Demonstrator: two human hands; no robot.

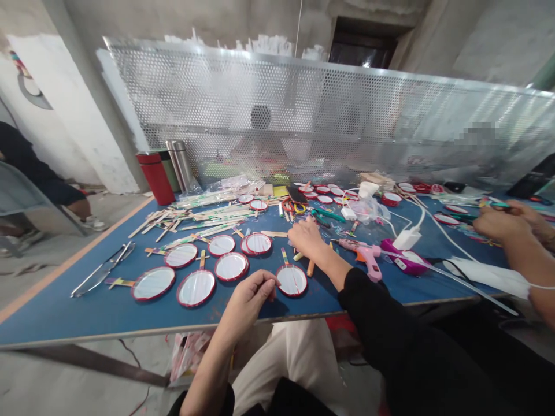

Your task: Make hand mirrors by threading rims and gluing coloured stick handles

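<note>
My left hand (251, 297) is at the table's front edge, thumb and fingers pressed together beside the left rim of a small red-rimmed white drum (292, 281). Anything between those fingertips is too small to make out. The drum lies flat, a coloured stick handle (285, 257) pointing away from me. Farther forward, my right hand (307, 237) reaches palm down with fingers curled onto the clutter. Its fingertips and whatever they hold are hidden. A pink glue gun (362, 254) lies right of my right forearm. Several similar drums (196, 288) lie left of my left hand.
Wooden sticks (212, 219) are heaped behind the drums. Glasses (104, 268) and a red flask (155, 178) are at left. A white power plug (407, 237) and its cords run across the right side. A co-worker's hands (505, 222) work at far right. A perforated metal screen (208, 98) stands behind.
</note>
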